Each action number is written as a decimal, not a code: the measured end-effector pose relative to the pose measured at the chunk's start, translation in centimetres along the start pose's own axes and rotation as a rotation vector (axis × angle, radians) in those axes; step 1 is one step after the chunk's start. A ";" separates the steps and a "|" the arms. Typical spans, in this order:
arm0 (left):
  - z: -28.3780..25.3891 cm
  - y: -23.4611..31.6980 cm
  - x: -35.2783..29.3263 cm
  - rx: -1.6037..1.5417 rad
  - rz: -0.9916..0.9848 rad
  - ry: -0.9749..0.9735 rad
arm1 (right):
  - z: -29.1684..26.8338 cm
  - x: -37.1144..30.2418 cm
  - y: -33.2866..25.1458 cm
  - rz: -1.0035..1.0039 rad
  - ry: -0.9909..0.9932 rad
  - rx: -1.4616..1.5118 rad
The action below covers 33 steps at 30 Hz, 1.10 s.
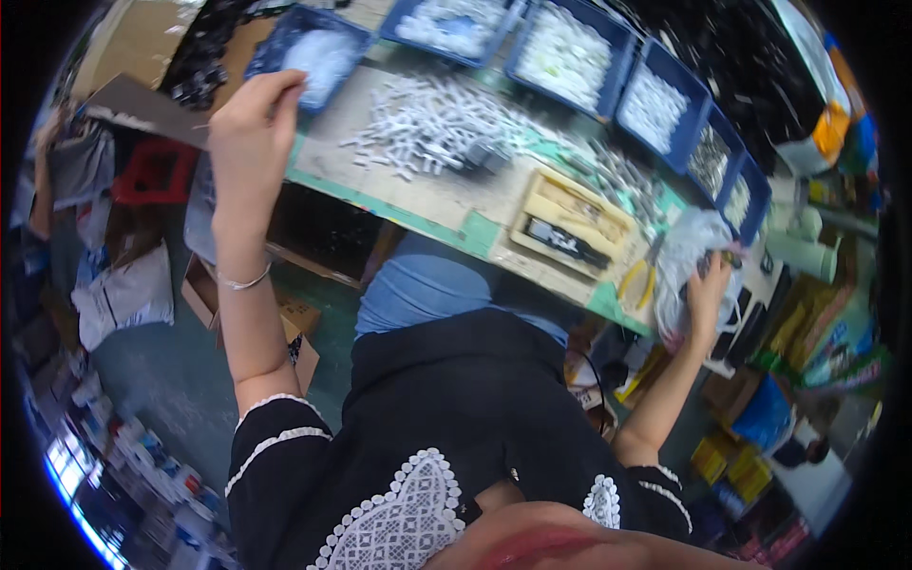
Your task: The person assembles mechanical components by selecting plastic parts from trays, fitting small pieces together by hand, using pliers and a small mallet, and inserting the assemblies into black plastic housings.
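Observation:
At the table's far left, my left hand (pixel 255 128) is raised beside a blue bin (pixel 344 68) lined with a clear bag of small whitish pieces. Its thumb and fingertips are pinched together; whatever they hold is too small to name. My right hand (pixel 706 290) reaches to the right end of the table, over a clear plastic bag (pixel 686 249). Those fingers curl around something small and dark that I cannot make out. Yellow-handled pliers (pixel 638 283) lie just left of that bag. A heap of white plastic pieces (pixel 432 123) covers the table's middle.
Several blue bins (pixel 566 57) with small white or metallic parts line the far edge. A cream tray (pixel 573 220) holds a black tool. Grey parts (pixel 622 179) are scattered behind it. Cardboard boxes (pixel 296 323) stand on the floor at left. A red crate (pixel 152 173) is beyond them.

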<state>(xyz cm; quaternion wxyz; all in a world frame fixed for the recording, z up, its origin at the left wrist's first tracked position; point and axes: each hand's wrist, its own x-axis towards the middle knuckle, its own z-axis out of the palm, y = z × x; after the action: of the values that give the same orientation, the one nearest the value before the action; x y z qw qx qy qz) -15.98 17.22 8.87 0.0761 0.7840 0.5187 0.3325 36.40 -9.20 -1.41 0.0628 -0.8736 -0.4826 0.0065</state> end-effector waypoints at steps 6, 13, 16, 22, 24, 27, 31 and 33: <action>0.6 -2.7 0.9 0.205 0.157 -0.026 | 1.1 0.2 -0.9 0.051 0.123 0.066; 2.3 -5.4 2.4 0.348 0.353 -0.192 | 0.8 0.1 -2.5 0.047 0.363 0.239; 3.1 -5.7 3.1 0.412 0.356 -0.311 | 1.0 0.5 -1.1 0.160 0.415 0.517; 2.0 -5.1 3.5 0.338 0.340 -0.198 | -3.1 1.4 -0.3 0.141 0.509 0.500; 1.1 -3.5 3.1 0.097 0.194 -0.169 | -5.4 1.9 -2.1 0.144 0.514 0.455; 1.3 -1.0 1.7 -0.261 0.013 -0.125 | -5.9 2.8 -6.5 -0.037 0.419 0.704; 3.3 2.5 -0.7 -0.784 -0.260 -0.224 | -3.8 3.1 -13.9 -0.254 0.123 0.650; 4.6 3.7 -1.6 -0.988 -0.384 -0.236 | -2.8 3.3 -16.2 -0.360 0.057 0.497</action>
<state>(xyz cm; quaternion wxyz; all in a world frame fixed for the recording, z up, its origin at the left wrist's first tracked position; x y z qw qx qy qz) -10.76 15.17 6.36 0.5528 0.5779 0.4225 0.4265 24.72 1.77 3.44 0.2880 -0.7318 -0.6112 0.0886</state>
